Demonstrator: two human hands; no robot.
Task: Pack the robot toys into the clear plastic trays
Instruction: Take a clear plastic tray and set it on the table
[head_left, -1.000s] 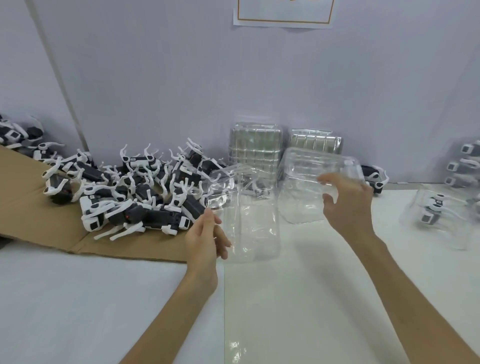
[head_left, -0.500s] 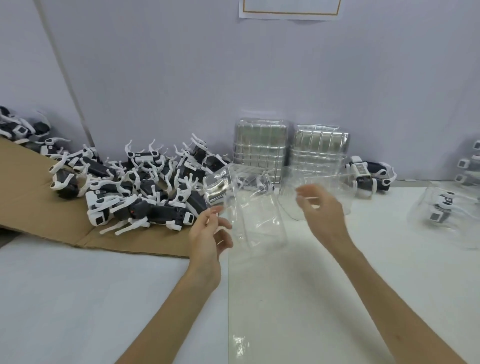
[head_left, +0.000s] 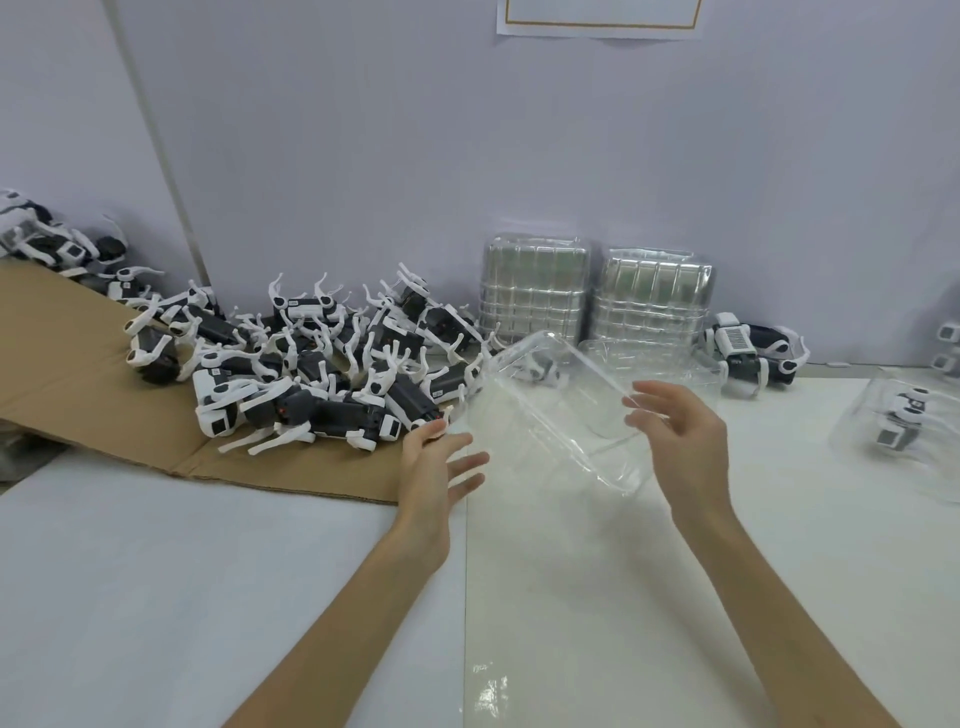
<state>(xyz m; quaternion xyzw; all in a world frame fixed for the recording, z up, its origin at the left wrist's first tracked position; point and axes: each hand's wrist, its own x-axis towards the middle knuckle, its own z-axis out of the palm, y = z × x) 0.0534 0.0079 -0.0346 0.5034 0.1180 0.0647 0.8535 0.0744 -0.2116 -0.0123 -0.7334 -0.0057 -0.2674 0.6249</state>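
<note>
left hand (head_left: 435, 470), right hand (head_left: 681, 441), clear tray (head_left: 550, 431) between

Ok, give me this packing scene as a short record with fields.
current tray: clear plastic tray, empty, tilted, between both hands
left hand: fingers straight, at tray's left edge
right hand: at tray's right rim, grip unclear
robot toys: piled on cardboard, left
tray stacks: two, against wall
packed tray: far right, toy inside

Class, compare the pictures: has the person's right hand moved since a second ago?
Yes. The right hand has come leftward and nearer the person. Before, it reached past the right-hand stack of trays by the wall; now it is in front of that stack.
</note>
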